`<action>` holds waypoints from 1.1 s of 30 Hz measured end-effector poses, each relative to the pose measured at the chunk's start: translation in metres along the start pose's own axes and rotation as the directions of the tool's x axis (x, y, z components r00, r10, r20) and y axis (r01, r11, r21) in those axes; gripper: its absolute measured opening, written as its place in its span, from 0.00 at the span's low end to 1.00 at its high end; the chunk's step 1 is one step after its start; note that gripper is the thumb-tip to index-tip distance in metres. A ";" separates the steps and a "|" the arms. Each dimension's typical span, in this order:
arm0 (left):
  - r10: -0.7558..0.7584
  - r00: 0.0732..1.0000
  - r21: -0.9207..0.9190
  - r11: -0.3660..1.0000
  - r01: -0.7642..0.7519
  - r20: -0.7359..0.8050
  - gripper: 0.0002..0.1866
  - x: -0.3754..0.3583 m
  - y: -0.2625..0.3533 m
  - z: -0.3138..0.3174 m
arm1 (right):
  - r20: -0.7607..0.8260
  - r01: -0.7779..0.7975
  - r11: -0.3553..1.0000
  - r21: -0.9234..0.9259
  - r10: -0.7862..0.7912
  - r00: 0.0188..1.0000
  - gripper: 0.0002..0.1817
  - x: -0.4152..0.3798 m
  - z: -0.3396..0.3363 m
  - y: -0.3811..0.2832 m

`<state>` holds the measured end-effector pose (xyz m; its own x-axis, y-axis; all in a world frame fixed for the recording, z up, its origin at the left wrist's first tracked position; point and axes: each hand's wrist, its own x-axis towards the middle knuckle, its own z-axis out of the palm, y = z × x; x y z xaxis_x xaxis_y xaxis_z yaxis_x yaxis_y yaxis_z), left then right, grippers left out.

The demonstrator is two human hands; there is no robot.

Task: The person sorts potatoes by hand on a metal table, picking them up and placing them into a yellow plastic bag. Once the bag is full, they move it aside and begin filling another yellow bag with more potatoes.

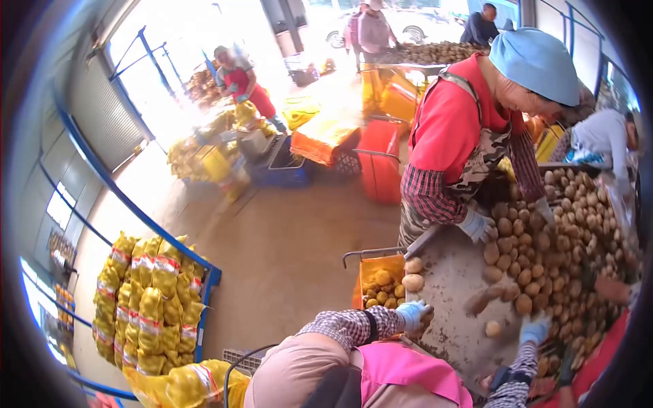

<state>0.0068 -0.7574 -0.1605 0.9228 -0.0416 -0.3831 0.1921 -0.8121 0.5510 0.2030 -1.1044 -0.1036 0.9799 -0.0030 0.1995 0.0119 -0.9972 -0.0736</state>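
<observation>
My left hand [415, 316], in a light blue glove with brown-soiled fingers, is at the near left edge of the metal sorting table [452, 319]. Its fingers are too dark and smeared to show whether they hold anything. Beside it, potatoes [413, 283] lie along the table edge, above an orange bag of potatoes [382, 287]. My right hand [535, 329], gloved alike, reaches to the near side of the potato heap [571, 251] with its fingers apart. A single potato [493, 329] lies to its left, and a brown blur [486, 299] crosses the table.
Across the table a person in a red top and blue cap [534, 64] works at the heap with gloved hands. Another person's bare hand [612, 290] reaches in from the right. Filled yellow net bags [153, 306] stand on a blue-railed cart at left. More workers are behind.
</observation>
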 end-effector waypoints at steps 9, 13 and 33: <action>0.004 0.998 0.110 0.994 -0.011 0.070 0.27 0.017 0.000 0.005 | 0.481 -0.365 0.916 -0.167 0.399 0.781 0.45 0.048 -0.020 -0.001; -0.008 0.998 0.142 0.990 -0.002 0.069 0.25 0.032 0.000 0.001 | 0.329 -0.205 0.979 0.001 0.193 0.924 0.45 0.021 -0.014 0.004; -0.010 0.991 0.042 0.999 0.005 0.136 0.25 0.002 -0.003 -0.013 | 0.328 -0.159 0.986 0.045 0.136 0.935 0.39 0.037 0.003 -0.033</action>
<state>0.0121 -0.7480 -0.1532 0.8666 -0.1122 -0.4862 0.1820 -0.8361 0.5175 0.2398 -1.0715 -0.0962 0.9830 -0.1140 -0.1438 -0.1354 -0.9796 -0.1488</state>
